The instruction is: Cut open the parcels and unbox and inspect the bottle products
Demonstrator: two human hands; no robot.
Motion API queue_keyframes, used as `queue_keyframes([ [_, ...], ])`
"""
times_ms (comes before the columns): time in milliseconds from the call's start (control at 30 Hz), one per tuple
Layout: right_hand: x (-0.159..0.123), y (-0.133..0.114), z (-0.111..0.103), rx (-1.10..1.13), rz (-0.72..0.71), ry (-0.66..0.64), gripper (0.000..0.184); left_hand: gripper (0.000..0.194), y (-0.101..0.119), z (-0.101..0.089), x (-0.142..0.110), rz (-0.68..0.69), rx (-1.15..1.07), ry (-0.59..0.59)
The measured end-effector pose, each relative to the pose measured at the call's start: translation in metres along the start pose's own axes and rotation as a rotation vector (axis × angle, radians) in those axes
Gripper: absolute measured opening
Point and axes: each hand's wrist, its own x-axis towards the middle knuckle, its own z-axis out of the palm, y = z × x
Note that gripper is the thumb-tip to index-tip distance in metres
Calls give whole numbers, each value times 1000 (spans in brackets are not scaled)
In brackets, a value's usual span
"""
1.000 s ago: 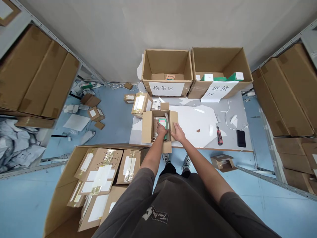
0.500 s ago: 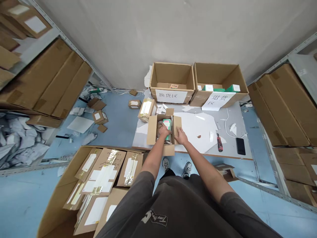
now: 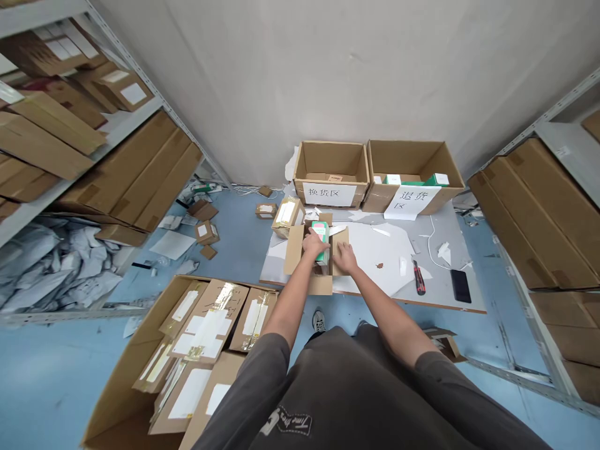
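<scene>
An open cardboard box (image 3: 320, 286) sits at the table's near edge with its flaps folded outward. Inside it, a green and white box (image 3: 320, 232) stands partly above the rim. My left hand (image 3: 313, 244) reaches into the carton and is closed on the green and white box, its fingertips partly hidden. At the carton's right side, my right hand (image 3: 345, 257) holds the right flap (image 3: 343, 239). A taped carton (image 3: 289, 214) with a white label stands just behind, to the left.
Two large open boxes with paper signs (image 3: 329, 194) (image 3: 410, 199) stand at the table's back. A red and black utility knife (image 3: 419, 278) and a phone (image 3: 460, 286) lie on the right. A big carton (image 3: 126, 369) of parcels is at lower left; shelves flank both sides.
The green and white box has risen somewhat in the carton with my left hand on it. My right hand stays at the right flap. The whole view has shifted slightly.
</scene>
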Motion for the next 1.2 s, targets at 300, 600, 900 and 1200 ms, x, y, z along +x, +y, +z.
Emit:
queue_keyframes([
  [300, -14, -37, -28, 740, -54, 67, 77, 136, 1, -45, -41, -8, -16, 17],
  [600, -33, -76, -45, 1114, 123, -102, 124, 133, 31, -68, -74, 79, -38, 85],
  [900, -50, -57, -66, 1196, 232, 138, 113, 131, 77, -52, -85, 150, -70, 17],
  [1200, -67, -7, -113, 1191, 344, 119, 91, 87, 98, -42, -91, 380, -81, -15],
])
